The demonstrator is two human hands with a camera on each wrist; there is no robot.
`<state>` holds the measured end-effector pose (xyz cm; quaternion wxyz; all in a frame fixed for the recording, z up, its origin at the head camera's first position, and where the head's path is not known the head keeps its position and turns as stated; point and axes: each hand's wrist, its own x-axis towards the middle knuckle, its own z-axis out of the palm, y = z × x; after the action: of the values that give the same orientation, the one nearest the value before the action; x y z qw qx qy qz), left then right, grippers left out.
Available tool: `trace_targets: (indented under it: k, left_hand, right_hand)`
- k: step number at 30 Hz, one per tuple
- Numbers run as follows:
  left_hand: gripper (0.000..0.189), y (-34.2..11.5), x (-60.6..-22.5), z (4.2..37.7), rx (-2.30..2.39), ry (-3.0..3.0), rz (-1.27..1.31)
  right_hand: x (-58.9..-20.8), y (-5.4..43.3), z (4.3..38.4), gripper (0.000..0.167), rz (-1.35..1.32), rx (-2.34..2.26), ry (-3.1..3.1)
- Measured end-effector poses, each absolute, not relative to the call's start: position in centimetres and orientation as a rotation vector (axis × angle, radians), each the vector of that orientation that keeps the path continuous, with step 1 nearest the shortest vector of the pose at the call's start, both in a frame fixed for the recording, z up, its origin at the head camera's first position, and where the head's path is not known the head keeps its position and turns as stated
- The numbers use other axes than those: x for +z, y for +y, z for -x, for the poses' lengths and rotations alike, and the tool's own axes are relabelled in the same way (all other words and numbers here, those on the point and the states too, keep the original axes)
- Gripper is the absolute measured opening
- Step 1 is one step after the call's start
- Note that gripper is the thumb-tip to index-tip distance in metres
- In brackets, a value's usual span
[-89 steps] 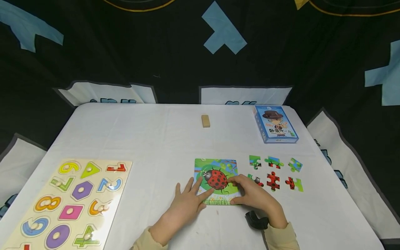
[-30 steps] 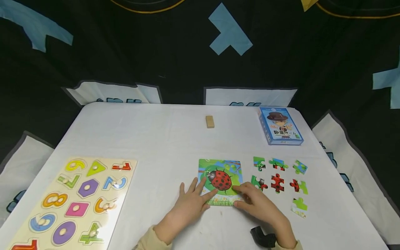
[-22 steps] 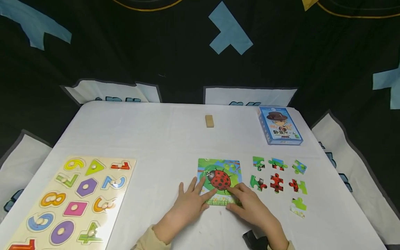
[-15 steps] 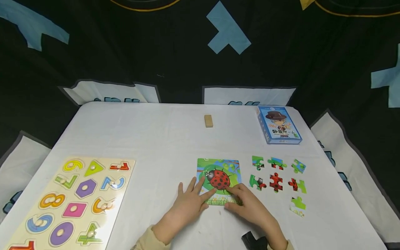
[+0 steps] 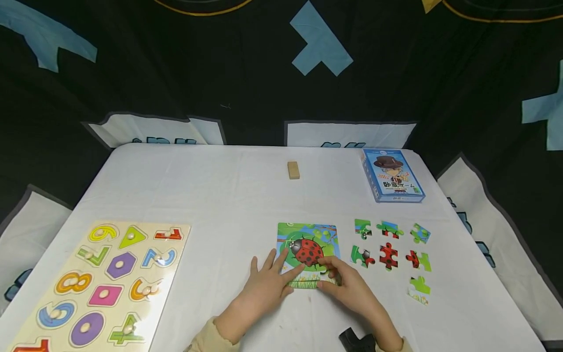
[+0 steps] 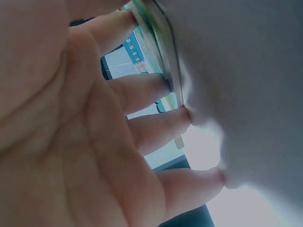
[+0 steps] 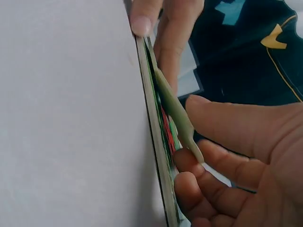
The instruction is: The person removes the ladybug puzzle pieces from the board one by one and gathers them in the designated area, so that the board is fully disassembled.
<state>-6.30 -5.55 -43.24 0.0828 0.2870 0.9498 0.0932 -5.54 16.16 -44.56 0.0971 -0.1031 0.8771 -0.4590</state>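
Note:
A square ladybug jigsaw puzzle (image 5: 317, 232) lies on the white table in front of me. My left hand (image 5: 265, 289) rests with spread fingers on its lower left part; some fingertips reach the table in the left wrist view. At the lower right, my right hand (image 5: 352, 288) pinches a puzzle piece (image 7: 176, 111) between thumb and fingers. One side of that piece is tilted up off the puzzle, and the other side still meets it near a left-hand fingertip. My right fingers partly hide the piece in the head view.
Several loose puzzle pieces (image 5: 389, 256) lie in rows right of the puzzle. A pegged number and shape board (image 5: 151, 288) takes up the left. Farther back are a small wooden block (image 5: 293, 170) and a blue game box (image 5: 393, 176). A black wrist strap (image 5: 358, 341) sits by the right forearm.
Between three seconds and one second ago, a green-and-white piece came to lie at the lower right. My right hand then shifted left along the puzzle and tilted another piece up. The left hand stayed put.

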Motion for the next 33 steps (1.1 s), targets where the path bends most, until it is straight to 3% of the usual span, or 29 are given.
trace_targets:
  k: [7, 15, 33]
  left_hand:
    - [0.048, -5.58, -43.23, 6.28, 0.249, 2.841, -0.857]
    - [0.051, -5.39, -43.35, 6.27, 0.223, 2.829, -0.843]
    - [0.057, -5.30, -43.29, 6.20, 0.250, 2.820, -0.858]
  right_hand:
    - [-44.56, 15.53, 5.60, 0.054, 0.284, -1.311, 2.663]
    - [-44.54, 15.37, 5.71, 0.046, 0.230, -1.270, 2.696]
    - [-44.56, 15.54, 5.71, 0.045, 0.205, -1.236, 2.712]
